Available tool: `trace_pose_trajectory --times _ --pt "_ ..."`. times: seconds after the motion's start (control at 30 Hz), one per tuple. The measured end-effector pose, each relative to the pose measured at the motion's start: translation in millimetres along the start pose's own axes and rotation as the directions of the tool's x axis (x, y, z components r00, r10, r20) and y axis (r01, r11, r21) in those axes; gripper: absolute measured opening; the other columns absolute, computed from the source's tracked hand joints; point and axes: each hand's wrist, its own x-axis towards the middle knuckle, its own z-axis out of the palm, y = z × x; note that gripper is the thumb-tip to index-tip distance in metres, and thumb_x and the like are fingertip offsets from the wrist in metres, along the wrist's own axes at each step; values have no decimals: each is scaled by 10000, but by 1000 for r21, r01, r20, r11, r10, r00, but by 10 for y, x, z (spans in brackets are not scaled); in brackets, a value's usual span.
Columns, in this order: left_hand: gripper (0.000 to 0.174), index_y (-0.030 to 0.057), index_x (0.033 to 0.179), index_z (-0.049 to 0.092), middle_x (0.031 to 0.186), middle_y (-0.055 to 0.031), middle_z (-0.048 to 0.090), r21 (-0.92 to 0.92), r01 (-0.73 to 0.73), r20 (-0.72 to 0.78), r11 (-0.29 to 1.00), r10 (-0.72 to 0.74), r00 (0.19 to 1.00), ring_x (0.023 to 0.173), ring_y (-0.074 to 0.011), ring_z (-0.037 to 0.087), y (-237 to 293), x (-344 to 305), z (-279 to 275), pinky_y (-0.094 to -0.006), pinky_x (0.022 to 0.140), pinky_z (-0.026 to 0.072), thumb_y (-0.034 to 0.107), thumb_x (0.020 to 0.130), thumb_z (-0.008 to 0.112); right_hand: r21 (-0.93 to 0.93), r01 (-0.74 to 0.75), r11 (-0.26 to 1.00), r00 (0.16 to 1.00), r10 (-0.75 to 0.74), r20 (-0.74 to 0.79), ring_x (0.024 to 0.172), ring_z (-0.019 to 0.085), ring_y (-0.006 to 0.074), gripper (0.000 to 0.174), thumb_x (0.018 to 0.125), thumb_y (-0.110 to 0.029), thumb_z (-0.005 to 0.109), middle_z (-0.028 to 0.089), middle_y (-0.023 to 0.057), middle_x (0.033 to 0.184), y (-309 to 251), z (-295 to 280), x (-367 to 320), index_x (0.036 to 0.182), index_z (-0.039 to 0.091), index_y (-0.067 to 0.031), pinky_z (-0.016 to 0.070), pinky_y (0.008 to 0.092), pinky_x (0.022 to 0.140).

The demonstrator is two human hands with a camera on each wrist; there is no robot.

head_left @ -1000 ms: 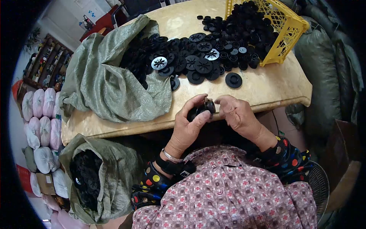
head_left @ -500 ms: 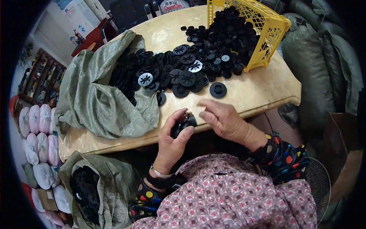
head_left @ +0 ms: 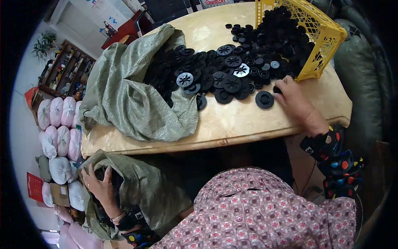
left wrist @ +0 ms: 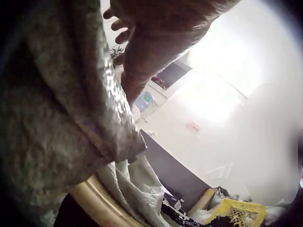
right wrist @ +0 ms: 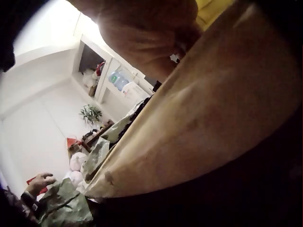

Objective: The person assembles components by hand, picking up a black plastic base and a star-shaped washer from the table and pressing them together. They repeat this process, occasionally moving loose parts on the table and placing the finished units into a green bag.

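Over the mouth of the green woven sack (head_left: 145,178) on the floor, the left hand (head_left: 99,187) has its fingers spread, with nothing visible in them. Black parts inside that sack are mostly hidden behind the hand. At the table, the right hand (head_left: 295,99) pinches a small black part (head_left: 277,89) at its fingertips, just right of a large black disc (head_left: 264,100). Black slotted discs (head_left: 231,83) and small round caps (head_left: 286,45) lie heaped behind. The left hand (left wrist: 161,42) looms large in the left wrist view; in the right wrist view the right hand's (right wrist: 142,38) fingertips are hidden.
A yellow crate (head_left: 321,52) lies tipped at the table's right end, caps spilling out. Another green woven sack (head_left: 132,95) lies on the table's left. Wrapped pink and white bundles (head_left: 62,145) are stacked far left; large green sacks (head_left: 352,66) stand at right.
The hands have moved apart: the left from the table's front edge down to the sack, the right up to the parts. The black piece the left hand held is out of sight.
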Motion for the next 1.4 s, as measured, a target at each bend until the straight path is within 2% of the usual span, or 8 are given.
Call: trace_pose_trajectory --times 0.1,0.17,0.27,0.47,0.67,0.93,1.17,1.4 --pt "251 -24 1028 606 1013 -145 612 -748 246 204 616 -139 969 940 -228 585 991 217 -314 -317 821 452 90 808 648 -29 66 997 998 -67 -18 825 543 343 181 797 -124 583 513 155 887 28 39 -24 930 489 -44 468 413 699" --pt "211 -5 1013 616 910 -112 623 -880 51 127 472 130 983 786 -192 604 1684 313 -279 -285 669 479 73 817 627 -75 87 993 996 -88 -9 814 543 348 173 796 -115 578 519 154 871 101 75 -46 920 484 -40 468 412 696" --pt "314 63 1098 557 816 -159 566 -838 -122 158 531 452 878 746 -325 590 2595 409 -118 -432 631 472 237 838 585 -11 77 997 996 -77 -49 788 544 348 138 792 -80 565 536 147 837 176 84 -62 889 481 -30 465 406 682" --pt "237 89 982 573 794 -136 558 -658 -185 273 730 460 845 736 -337 588 3096 385 36 -428 621 481 251 812 606 136 216 967 974 -204 -100 780 540 337 135 787 -49 557 548 137 857 212 1 -175 915 514 -41 458 392 665" --pt "315 113 1016 604 1017 -150 565 -844 -321 -112 429 444 889 885 -314 561 3165 105 -39 -416 736 465 195 724 690 106 123 987 982 -137 129 902 523 347 229 786 -92 588 529 166 983 73 -131 -325 990 513 -22 460 403 775" --pt "326 51 966 548 1097 -167 507 -930 -187 -26 315 453 891 1023 -333 497 3185 14 -96 -407 856 419 120 682 692 -4 162 987 976 -159 146 952 509 344 279 753 -67 586 513 176 989 -51 -199 -502 1015 502 -24 463 375 791" --pt "328 40 961 542 1041 -138 527 -999 -46 -39 7 404 914 875 -250 563 3245 23 -178 -316 725 487 8 660 666 171 124 977 980 -147 132 940 498 373 285 745 -23 573 490 189 985 -342 -202 -494 1009 467 -3 455 399 787" --pt "404 25 1080 528 872 -21 584 -769 589 334 -251 628 703 689 -36 539 3192 56 -356 -193 623 462 -3 711 689 514 308 800 951 -280 -133 954 503 385 354 783 -26 566 471 220 1029 -993 81 -355 1108 429 9 436 407 815"
